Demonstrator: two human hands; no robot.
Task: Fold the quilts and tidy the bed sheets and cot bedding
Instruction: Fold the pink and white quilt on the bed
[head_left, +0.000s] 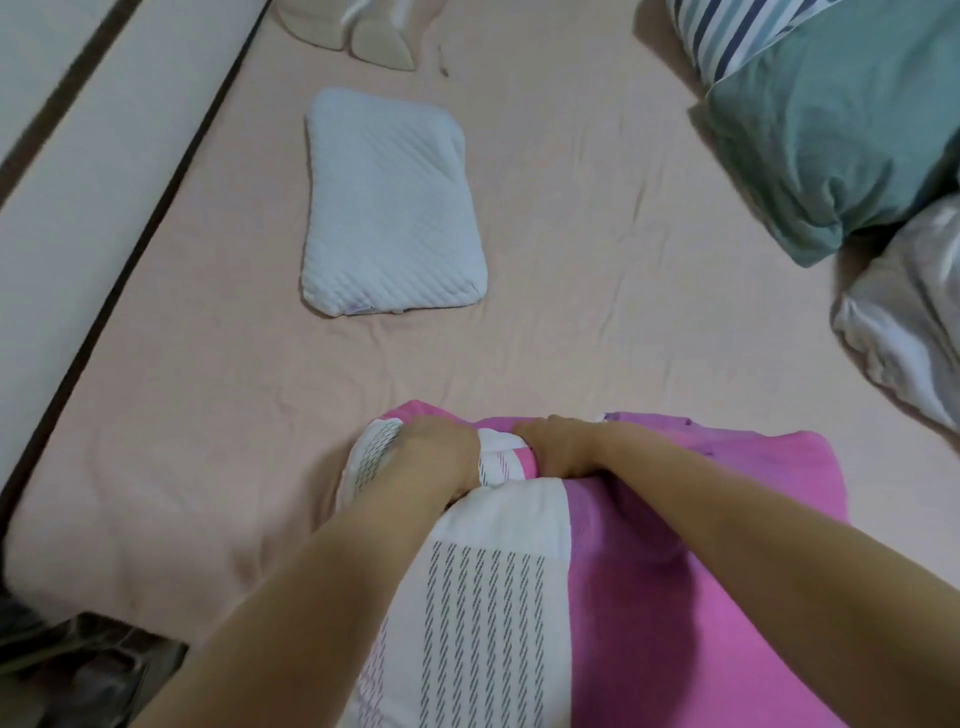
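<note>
We are looking down at a pink and white quilt (519, 571) lying at the near end of the pale pink bed sheet (623, 260), its lower part cut off by the frame's bottom edge. Our left hand (436, 457) is curling over the quilt's far white edge, gripping the fabric, and our right hand (561, 447) is bunching the same edge just beside it; the fingertips of both are hidden in the folds. Rows of small dark dashes are running across the white panel, but we are reading no writing or label. Beyond the quilt, a small light blue pillow (389, 202) is lying apart. To the quilt's far right, a green pillow (841, 135) and a shiny grey cover (904, 312) are cut off
</note>
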